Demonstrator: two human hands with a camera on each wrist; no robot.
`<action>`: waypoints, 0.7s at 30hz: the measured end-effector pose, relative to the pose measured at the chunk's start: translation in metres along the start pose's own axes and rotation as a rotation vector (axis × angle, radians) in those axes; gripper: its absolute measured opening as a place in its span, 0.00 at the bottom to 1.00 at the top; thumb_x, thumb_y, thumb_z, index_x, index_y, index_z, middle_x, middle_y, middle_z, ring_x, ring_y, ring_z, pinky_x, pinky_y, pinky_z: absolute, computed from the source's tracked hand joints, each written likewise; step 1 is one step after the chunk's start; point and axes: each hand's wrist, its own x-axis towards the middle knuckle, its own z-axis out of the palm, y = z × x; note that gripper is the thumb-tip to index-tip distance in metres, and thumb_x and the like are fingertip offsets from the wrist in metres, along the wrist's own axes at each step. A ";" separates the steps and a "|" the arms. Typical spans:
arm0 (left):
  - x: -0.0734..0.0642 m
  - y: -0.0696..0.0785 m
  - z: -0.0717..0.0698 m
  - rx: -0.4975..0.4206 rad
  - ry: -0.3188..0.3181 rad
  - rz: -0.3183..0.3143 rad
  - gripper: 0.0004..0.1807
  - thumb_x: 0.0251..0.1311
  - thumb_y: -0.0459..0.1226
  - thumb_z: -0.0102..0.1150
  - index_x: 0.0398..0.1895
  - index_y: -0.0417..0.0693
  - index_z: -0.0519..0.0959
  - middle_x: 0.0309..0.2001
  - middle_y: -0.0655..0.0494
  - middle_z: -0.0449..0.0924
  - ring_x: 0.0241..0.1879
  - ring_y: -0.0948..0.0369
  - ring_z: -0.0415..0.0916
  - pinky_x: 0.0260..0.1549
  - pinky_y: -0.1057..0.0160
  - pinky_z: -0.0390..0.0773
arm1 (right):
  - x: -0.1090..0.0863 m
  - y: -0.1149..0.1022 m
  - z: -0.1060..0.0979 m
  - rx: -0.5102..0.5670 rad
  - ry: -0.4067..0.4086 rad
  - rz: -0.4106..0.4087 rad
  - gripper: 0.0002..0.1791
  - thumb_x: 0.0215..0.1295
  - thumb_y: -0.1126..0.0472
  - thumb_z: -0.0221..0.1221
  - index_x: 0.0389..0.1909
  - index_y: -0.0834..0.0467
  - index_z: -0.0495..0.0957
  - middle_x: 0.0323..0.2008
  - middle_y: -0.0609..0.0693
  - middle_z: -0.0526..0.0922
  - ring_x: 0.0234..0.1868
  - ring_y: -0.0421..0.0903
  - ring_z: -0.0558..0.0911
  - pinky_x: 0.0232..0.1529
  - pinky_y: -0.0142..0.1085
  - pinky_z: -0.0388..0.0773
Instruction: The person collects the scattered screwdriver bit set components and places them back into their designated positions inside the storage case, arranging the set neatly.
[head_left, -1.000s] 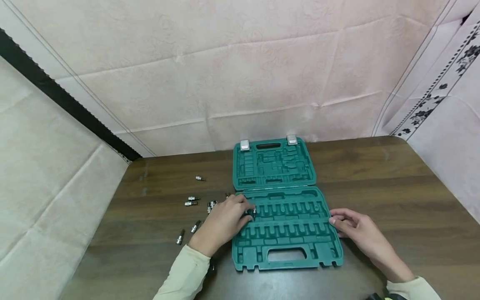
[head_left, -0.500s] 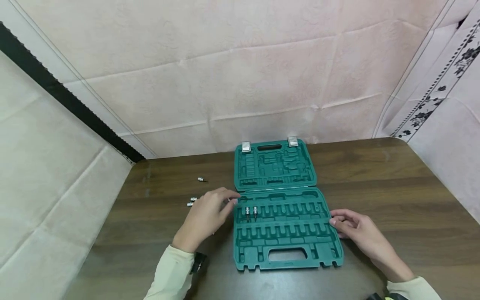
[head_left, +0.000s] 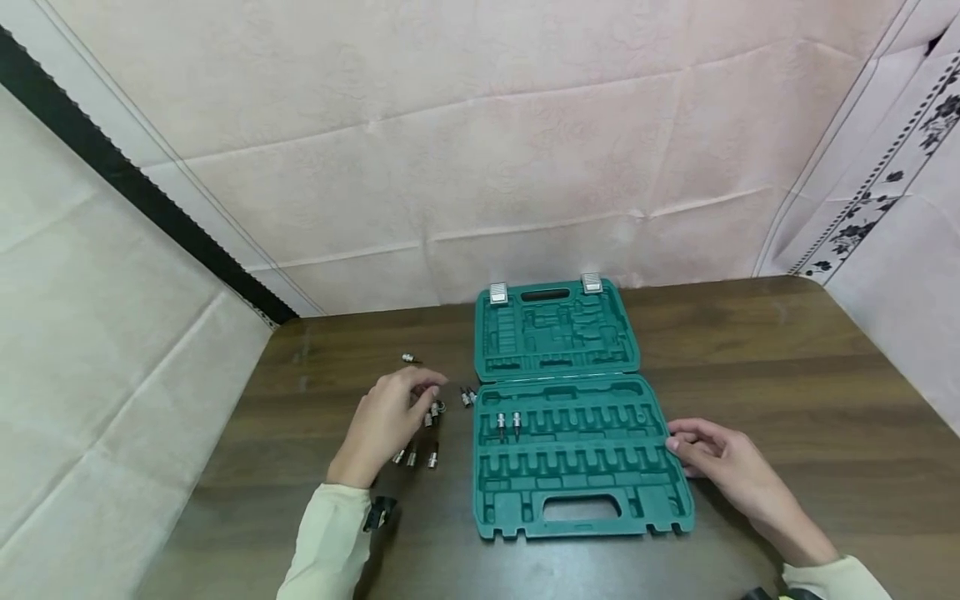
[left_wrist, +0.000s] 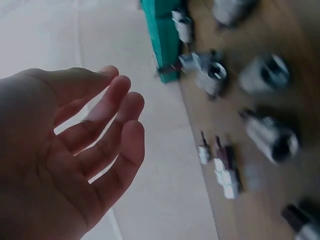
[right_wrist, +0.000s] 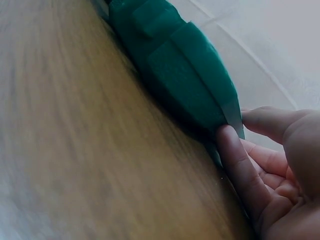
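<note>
Evidently, in the head view, the green case (head_left: pixel 507 512) lies opened flat on the desk (head_left: pixel 787 367), its lid (head_left: pixel 557 329) reaching the far edge. Two bits (head_left: pixel 501 423) sit side by side in the case's upper left slots. Between the case and the desk's left edge lie loose bits (head_left: pixel 412 457), two of them just beside the case and one nearest the far edge. The left hand (head_left: pixel 384 417) hovers over this group, thumb and forefinger nearly meeting. The right hand (head_left: pixel 720 462) is at the case's right side.

In the left wrist view, the left hand's grip is narrow and holds nothing visible, its fingers (left_wrist: pixel 132 145) loosely bent; blurred bits lie scattered on the desk, and a case corner shows above.

In the right wrist view, the right hand's grip pinches the case's rim between thumb and finger, beside the bare desk surface.
</note>
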 end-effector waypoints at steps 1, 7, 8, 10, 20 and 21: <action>0.000 -0.002 0.000 0.008 0.002 -0.007 0.11 0.74 0.35 0.64 0.55 0.50 0.88 0.54 0.53 0.87 0.43 0.57 0.85 0.34 0.56 0.83 | 0.000 0.000 0.000 -0.002 0.001 -0.002 0.29 0.80 0.53 0.60 0.69 0.70 0.72 0.48 0.56 0.84 0.44 0.35 0.85 0.44 0.34 0.86; 0.000 -0.015 0.006 0.053 -0.046 -0.070 0.10 0.72 0.34 0.64 0.53 0.50 0.88 0.50 0.52 0.87 0.32 0.60 0.81 0.27 0.58 0.80 | -0.001 0.000 0.000 -0.016 0.000 -0.017 0.28 0.80 0.52 0.60 0.68 0.70 0.73 0.48 0.57 0.84 0.44 0.35 0.85 0.44 0.34 0.86; 0.001 -0.016 0.007 0.054 -0.061 -0.079 0.10 0.72 0.34 0.64 0.52 0.50 0.88 0.49 0.52 0.87 0.30 0.61 0.79 0.24 0.59 0.78 | -0.001 0.000 -0.001 -0.021 -0.005 -0.023 0.28 0.80 0.52 0.59 0.68 0.70 0.73 0.48 0.57 0.84 0.44 0.35 0.85 0.44 0.34 0.86; 0.001 -0.018 0.008 0.059 -0.089 -0.090 0.11 0.71 0.33 0.64 0.52 0.51 0.88 0.49 0.52 0.86 0.30 0.61 0.79 0.23 0.60 0.77 | 0.000 0.000 -0.001 -0.024 -0.003 -0.019 0.28 0.80 0.52 0.60 0.67 0.70 0.73 0.47 0.57 0.84 0.43 0.35 0.85 0.44 0.34 0.86; -0.001 -0.025 0.003 0.118 -0.234 -0.076 0.22 0.63 0.38 0.73 0.60 0.54 0.85 0.55 0.57 0.84 0.53 0.57 0.83 0.47 0.43 0.84 | 0.001 -0.001 -0.001 -0.036 -0.004 -0.013 0.29 0.80 0.50 0.59 0.68 0.70 0.73 0.48 0.57 0.84 0.43 0.36 0.85 0.43 0.34 0.86; -0.001 -0.026 0.002 0.121 -0.245 -0.074 0.23 0.62 0.38 0.74 0.62 0.54 0.84 0.56 0.57 0.84 0.54 0.56 0.83 0.48 0.42 0.83 | 0.001 -0.001 -0.001 -0.039 -0.003 -0.013 0.30 0.80 0.50 0.59 0.68 0.70 0.73 0.48 0.57 0.84 0.43 0.36 0.85 0.43 0.34 0.86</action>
